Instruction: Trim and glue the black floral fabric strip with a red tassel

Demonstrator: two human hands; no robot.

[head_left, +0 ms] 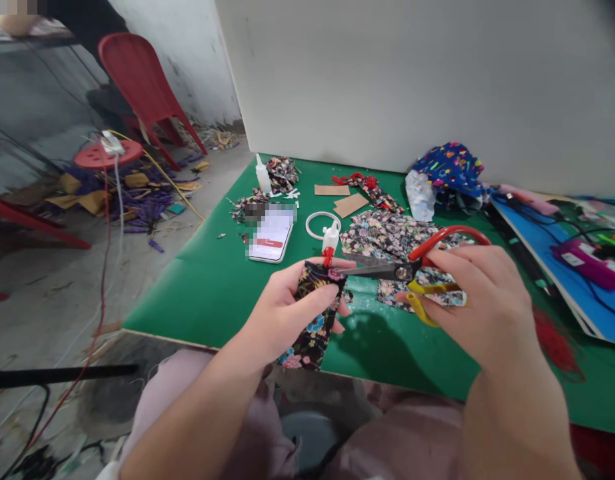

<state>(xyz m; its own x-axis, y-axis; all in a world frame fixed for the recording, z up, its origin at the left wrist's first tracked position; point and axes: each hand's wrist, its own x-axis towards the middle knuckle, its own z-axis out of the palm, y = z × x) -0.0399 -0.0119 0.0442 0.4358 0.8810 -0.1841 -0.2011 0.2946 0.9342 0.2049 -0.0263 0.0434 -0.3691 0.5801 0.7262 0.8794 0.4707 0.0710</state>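
Held in my left hand (pixel 300 303) is a strip of dark floral fabric (pixel 312 340), hanging over the table's front edge, with a small red piece (pixel 328 255) at its top end. My right hand (pixel 480 293) grips scissors (pixel 402 272) with one red and one yellow handle. Their blades point left, and the tips lie at the top of the strip by my left fingers. Just behind the strip stands a small white bottle (pixel 331 238). More floral fabric (pixel 387 235) lies spread beyond the blades.
The green table (pixel 197 287) bears a phone (pixel 272 233), a white ring (pixel 312 225), brown cards (pixel 350 205), another bottle (pixel 262 176) and a blue patterned cloth (pixel 447 173). Red threads (pixel 557 343) and a blue board (pixel 557 260) lie right. A person is partly visible beyond a red chair (pixel 142 77).
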